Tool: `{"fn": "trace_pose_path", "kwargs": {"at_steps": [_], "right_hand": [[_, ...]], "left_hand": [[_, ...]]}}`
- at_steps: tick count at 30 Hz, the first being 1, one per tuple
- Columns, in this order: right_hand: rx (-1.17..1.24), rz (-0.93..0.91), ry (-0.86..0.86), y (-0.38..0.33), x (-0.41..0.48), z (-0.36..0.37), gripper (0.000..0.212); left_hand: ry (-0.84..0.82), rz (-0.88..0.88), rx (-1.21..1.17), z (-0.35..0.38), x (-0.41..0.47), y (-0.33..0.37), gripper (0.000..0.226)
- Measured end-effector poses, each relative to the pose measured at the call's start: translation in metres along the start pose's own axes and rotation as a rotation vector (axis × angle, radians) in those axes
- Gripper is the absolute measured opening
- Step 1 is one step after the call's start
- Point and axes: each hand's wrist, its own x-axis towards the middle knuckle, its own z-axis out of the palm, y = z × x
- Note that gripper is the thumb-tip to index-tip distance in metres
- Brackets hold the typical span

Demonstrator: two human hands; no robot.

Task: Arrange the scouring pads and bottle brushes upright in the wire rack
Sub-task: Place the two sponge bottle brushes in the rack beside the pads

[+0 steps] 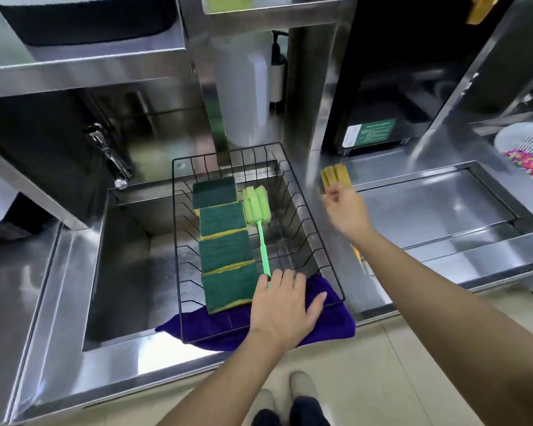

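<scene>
A black wire rack [305, 210] sits over a steel sink [120, 272], and its near edge rests on a purple cloth [330, 327]. Inside the rack four green scouring pads [225, 238] with yellow backs stand in a row from far to near, each leaning on the next one. Just to the right of them lies a green bottle brush [257, 210], with its foam head at the far end and its thin handle pointing to the near side.

The left hand [282, 309] lies at the near edge of the rack, palm down, and the fingers [277, 279] are on the near end of the green handle; I cannot tell if they really grip it. The right hand [346, 209] is on the steel tabletop [382, 299] to the right of the rack. Its fingers are closed around a yellow bottle brush [336, 176], whose foam head sticks out on the far side of the hand. A white basket [523, 139] stands at the far right.
</scene>
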Motion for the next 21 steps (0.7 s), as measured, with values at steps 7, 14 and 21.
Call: {"fn": "trace_pose_path", "kwargs": {"at_steps": [7,14,21], "right_hand": [[-0.136,0.255,-0.123,0.068,-0.001,-0.008,0.026],[-0.070,0.243,-0.173,0.078,0.000,0.000,0.041],[0.154,0.115,0.072,0.049,0.008,-0.015,0.037]], "left_hand": [[-0.077,0.039,0.001,0.004,0.005,0.005,0.052],[-0.097,0.011,-0.017,0.004,0.005,0.005,0.053],[-0.089,0.003,-0.032,0.004,0.005,0.005,0.053]]}}
